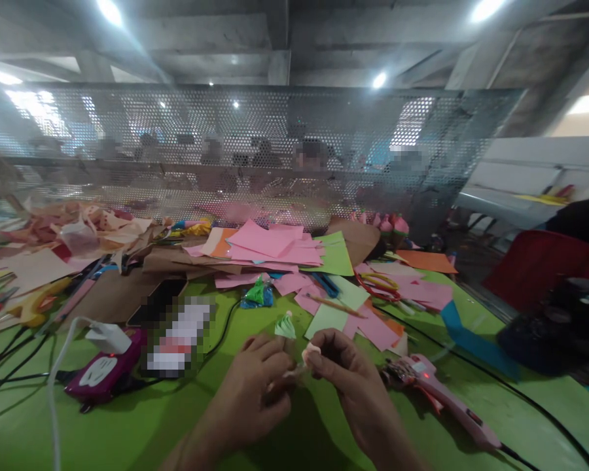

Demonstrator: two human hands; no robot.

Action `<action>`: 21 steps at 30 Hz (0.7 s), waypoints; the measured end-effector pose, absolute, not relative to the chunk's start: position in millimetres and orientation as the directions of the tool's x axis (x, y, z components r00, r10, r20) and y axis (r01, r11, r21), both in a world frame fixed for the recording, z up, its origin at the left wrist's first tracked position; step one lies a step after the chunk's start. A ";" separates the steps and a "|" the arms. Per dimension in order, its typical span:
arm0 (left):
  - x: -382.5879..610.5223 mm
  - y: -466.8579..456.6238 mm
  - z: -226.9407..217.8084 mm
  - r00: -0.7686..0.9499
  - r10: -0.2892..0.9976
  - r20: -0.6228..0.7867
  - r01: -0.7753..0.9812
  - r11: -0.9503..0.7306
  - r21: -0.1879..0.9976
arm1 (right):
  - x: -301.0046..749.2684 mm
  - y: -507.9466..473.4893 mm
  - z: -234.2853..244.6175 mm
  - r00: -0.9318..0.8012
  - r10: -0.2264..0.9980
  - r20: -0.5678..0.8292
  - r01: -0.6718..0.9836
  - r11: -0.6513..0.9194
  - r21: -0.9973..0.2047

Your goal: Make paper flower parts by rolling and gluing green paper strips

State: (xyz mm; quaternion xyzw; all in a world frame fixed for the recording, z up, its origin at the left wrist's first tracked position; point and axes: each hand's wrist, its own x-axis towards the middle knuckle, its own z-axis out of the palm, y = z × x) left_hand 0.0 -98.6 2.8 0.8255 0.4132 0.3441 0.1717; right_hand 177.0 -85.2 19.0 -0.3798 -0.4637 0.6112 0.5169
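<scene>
Between the thumb and fingers of my right hand (356,386) is a small pale pink curled paper piece (311,354). My left hand (255,389) is closed just beside it, its fingers curled around a thin pale bit that is blurred and partly hidden. Both hands are held close together over the green table (314,435). Just beyond my fingers lies a pale green pleated paper piece (285,325). A pink glue gun (446,399) with a lit red light rests to the right of my right hand, its tip smeared with dark residue.
Pink paper sheets (269,241) are piled at the back, before a perforated metal screen (255,150). A purple power strip (101,373), cables and a phone (158,302) lie left. A pencil (336,305), yellow-handled scissors (383,282) and blue strip (474,343) lie right.
</scene>
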 end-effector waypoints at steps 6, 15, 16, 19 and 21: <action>-0.5 -97.7 0.3 0.431 0.807 0.405 0.595 -0.591 0.545 | 182.4 -84.8 17.4 -0.163 0.986 0.033 -0.403 -0.036 -0.915; -30.0 -58.9 14.6 0.004 0.908 0.420 0.793 -0.259 0.552 | 185.8 -84.5 18.3 -0.157 0.987 0.018 -0.436 -0.053 -0.899; -32.3 -51.2 15.7 0.014 0.905 0.425 0.833 -0.245 0.496 | 185.8 -84.6 18.9 -0.153 0.988 0.018 -0.438 -0.051 -0.897; -38.3 -26.6 14.2 0.019 0.899 0.437 0.870 -0.230 0.436 | 186.6 -83.7 18.7 -0.134 0.991 0.021 -0.452 -0.042 -0.891; -42.2 -12.6 10.5 0.013 0.900 0.436 0.867 -0.228 0.443 | 188.0 -82.3 16.9 -0.122 0.992 0.024 -0.466 -0.036 -0.884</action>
